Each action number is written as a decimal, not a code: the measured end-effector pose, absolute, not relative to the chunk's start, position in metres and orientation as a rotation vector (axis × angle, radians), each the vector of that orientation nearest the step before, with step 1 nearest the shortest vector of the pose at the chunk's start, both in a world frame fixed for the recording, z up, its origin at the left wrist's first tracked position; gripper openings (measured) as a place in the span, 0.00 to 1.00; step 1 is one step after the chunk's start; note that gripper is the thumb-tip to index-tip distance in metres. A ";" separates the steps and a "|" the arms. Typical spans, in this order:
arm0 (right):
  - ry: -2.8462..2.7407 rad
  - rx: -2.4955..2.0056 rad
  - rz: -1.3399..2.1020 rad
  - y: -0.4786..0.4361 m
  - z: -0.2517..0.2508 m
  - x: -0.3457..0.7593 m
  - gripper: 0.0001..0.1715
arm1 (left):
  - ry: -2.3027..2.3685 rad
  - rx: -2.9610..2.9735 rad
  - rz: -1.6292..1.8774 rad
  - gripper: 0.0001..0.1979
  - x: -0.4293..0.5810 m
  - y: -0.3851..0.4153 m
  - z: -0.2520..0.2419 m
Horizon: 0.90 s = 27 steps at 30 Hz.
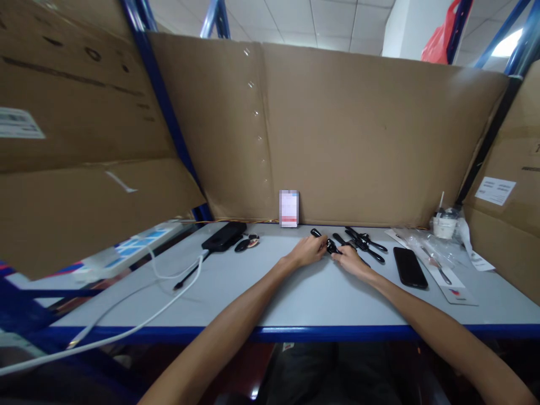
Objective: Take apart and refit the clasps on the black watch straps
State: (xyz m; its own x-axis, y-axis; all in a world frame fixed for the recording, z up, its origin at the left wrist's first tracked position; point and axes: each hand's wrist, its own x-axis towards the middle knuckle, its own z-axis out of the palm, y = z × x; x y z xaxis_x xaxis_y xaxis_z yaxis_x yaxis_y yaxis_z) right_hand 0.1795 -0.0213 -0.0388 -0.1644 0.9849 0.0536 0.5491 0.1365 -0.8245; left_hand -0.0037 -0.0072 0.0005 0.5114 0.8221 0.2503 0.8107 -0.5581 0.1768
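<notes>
Left hand point(310, 251): closed around one end of a glossy black object point(331, 246), its knuckles facing up.
Right hand point(352, 262): fingers closed on the same object's nearer end, just right of the left hand.
Black object: held between the two hands, slanting, one tip poking out beyond the left hand; its exact shape is partly covered.
Black pieces point(363, 242): long-handled, lying crossed in a pile on the worktop point(236, 287), just beyond and right of the right hand.
Dark phone point(410, 267): flat, right of the right hand.
Clear packaging point(442, 253): farther right of that hand.
Lit phone point(289, 208): upright against cardboard point(358, 140), beyond the left hand.
Black box point(224, 236): well left of the left hand, near a white cable point(169, 308).
</notes>
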 end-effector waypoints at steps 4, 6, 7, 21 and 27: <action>-1.810 -1.446 0.881 -0.019 -0.042 0.180 0.11 | 1.438 2.726 0.483 0.13 -0.004 -0.007 -0.001; -1.817 -1.448 0.869 -0.019 -0.042 0.180 0.11 | 1.428 2.726 0.488 0.17 -0.004 -0.006 -0.002; -1.824 -1.451 0.863 -0.019 -0.042 0.180 0.11 | 1.428 2.725 0.492 0.18 -0.004 -0.006 -0.002; -1.890 -1.471 0.792 -0.022 -0.037 0.179 0.10 | 1.488 2.726 0.428 0.12 -0.004 -0.005 -0.002; -1.878 -1.470 0.800 -0.022 -0.039 0.180 0.11 | 1.435 2.696 0.458 0.15 -0.005 -0.004 -0.003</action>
State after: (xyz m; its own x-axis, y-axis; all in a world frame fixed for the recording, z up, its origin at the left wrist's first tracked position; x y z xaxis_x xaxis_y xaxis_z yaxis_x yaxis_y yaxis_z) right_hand 0.1801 -0.0215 -0.0387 -0.1917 0.9763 0.1008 0.6035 0.1982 -0.7724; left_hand -0.0049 -0.0043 -0.0029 0.5244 0.8188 0.2336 0.8030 -0.5668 0.1844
